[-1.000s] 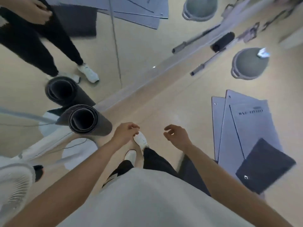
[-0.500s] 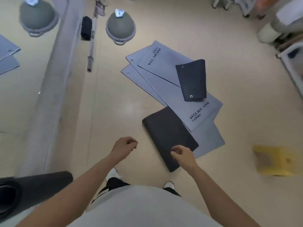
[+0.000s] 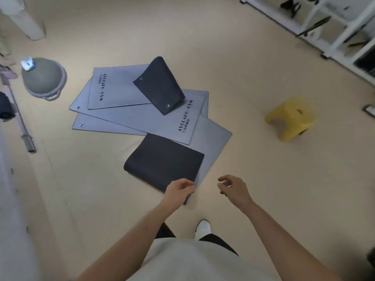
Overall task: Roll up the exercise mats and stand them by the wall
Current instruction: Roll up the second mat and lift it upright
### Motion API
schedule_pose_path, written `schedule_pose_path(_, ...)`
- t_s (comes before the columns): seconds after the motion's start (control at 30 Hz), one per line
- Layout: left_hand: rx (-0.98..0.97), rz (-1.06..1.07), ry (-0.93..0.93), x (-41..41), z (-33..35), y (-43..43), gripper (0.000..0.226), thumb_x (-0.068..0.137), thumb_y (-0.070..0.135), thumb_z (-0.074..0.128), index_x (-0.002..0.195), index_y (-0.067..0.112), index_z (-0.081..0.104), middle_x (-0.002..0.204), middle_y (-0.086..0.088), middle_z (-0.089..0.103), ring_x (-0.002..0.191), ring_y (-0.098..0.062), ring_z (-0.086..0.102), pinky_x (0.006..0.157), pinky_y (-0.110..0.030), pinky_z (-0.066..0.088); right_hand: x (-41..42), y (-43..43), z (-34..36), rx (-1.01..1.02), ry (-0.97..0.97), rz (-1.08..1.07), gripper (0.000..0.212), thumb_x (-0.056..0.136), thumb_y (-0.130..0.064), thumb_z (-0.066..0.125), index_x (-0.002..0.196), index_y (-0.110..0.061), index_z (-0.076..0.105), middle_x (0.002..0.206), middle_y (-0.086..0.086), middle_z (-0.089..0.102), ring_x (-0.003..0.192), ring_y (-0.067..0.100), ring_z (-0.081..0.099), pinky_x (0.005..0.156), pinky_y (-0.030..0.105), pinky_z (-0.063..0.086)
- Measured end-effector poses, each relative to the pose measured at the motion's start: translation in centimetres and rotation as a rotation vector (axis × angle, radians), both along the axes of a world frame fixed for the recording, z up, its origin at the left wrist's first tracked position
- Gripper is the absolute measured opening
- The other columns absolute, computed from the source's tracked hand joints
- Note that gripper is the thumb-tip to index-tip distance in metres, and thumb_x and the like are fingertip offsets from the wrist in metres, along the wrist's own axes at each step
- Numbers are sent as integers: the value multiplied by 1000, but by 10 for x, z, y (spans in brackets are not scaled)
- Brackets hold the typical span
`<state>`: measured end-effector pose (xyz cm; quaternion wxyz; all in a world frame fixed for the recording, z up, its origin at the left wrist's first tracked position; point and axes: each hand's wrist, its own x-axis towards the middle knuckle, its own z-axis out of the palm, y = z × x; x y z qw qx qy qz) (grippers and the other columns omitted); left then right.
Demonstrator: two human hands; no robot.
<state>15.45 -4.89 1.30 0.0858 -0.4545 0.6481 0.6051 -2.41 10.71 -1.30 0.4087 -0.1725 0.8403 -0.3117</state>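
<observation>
**Left grip nearer the dark mat**

The left grip (image 3: 178,189), loosely curled and empty, hangs over the near corner of the dark folded foam mat (image 3: 164,161). The mat spreads ahead-left of it. The right grip (image 3: 233,188), also slack and empty, is just beyond the mat's right edge.

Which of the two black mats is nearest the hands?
The larger black mat, by the left hand; the smaller black mat lies farther off on the grey mats.
</observation>
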Motion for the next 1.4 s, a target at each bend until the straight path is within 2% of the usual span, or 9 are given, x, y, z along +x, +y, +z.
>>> schedule_pose_path(0.17, -18, -72, -11, -81, -3, 6, 15, 99, 14, 64, 99, 22, 76, 91, 4, 77, 85, -12, 69, 93, -35, 56, -81, 19, -5, 1, 25, -56, 14, 94, -25, 71, 107, -24, 71, 91, -1, 74, 78, 17, 74, 69, 25, 50)
schedule_pose_path(0.3, -1, -89, -37, -137, -17, -9, 15, 101, 16, 63, 99, 24, 76, 94, 3, 77, 89, -15, 69, 93, -36, 55, -136, 21, -12, 43, 16, -79, 13, 93, -28, 70, 106, -28, 71, 94, -2, 74, 81, 19, 74, 66, 26, 49)
schedule_pose_path(0.47, 20, -75, -29, -228, -50, -42, 15, 101, 15, 61, 102, 15, 76, 92, -3, 77, 78, -10, 67, 86, -29, 54, -217, 0, -17, 83, 5, -77, 13, 92, -27, 70, 105, -29, 71, 92, -3, 75, 81, 16, 74, 65, 25, 48)
schedule_pose_path(0.6, 96, 29, -18, -313, -74, -76, 16, 98, 9, 61, 95, 13, 76, 91, -12, 77, 82, -20, 68, 83, -31, 56, -292, -37, -16, 141, -28, -38, 13, 93, -23, 71, 106, -23, 72, 90, 1, 75, 80, 18, 75, 68, 26, 49)
schedule_pose_path(0.83, 120, 61, -7, -453, -78, -148, 17, 96, 9, 63, 92, 20, 74, 87, 0, 77, 79, -16, 67, 88, -35, 55, -451, -134, -3, 190, -13, 185, 21, 95, -25, 70, 115, -19, 71, 95, 1, 73, 84, 18, 73, 68, 23, 46)
schedule_pose_path(0.97, 123, 122, -12, -510, -87, -182, 16, 96, 11, 63, 91, 23, 73, 89, -2, 76, 82, -19, 67, 90, -39, 56, -537, -189, -9, 175, 24, 245, 19, 93, -33, 72, 111, -27, 70, 95, -2, 73, 89, 19, 71, 82, 30, 54)
schedule_pose_path(1.07, 118, 188, -68, -547, -104, -199, 13, 97, 16, 63, 98, 23, 74, 93, -1, 76, 90, -22, 70, 92, -42, 57, -600, -232, -24, 190, 33, 346, 17, 95, -36, 70, 112, -33, 67, 98, -9, 71, 89, 9, 66, 68, 6, 41)
schedule_pose_path(1.1, 114, 226, -84, -561, -110, -204, 13, 97, 16, 62, 101, 22, 74, 94, -2, 76, 93, -24, 71, 92, -43, 58, -621, -247, -32, 198, 21, 394, 18, 96, -36, 70, 113, -33, 67, 100, -11, 71, 89, 6, 64, 64, 6, 39)
schedule_pose_path(1.4, 180, 826, -250, -689, -166, -211, 14, 93, 17, 65, 97, 27, 73, 96, -1, 76, 91, -20, 71, 95, -46, 58, -781, -379, -132, 264, -18, 1023, 25, 92, -34, 72, 116, -25, 71, 99, -8, 72, 96, 15, 66, 90, 34, 52)
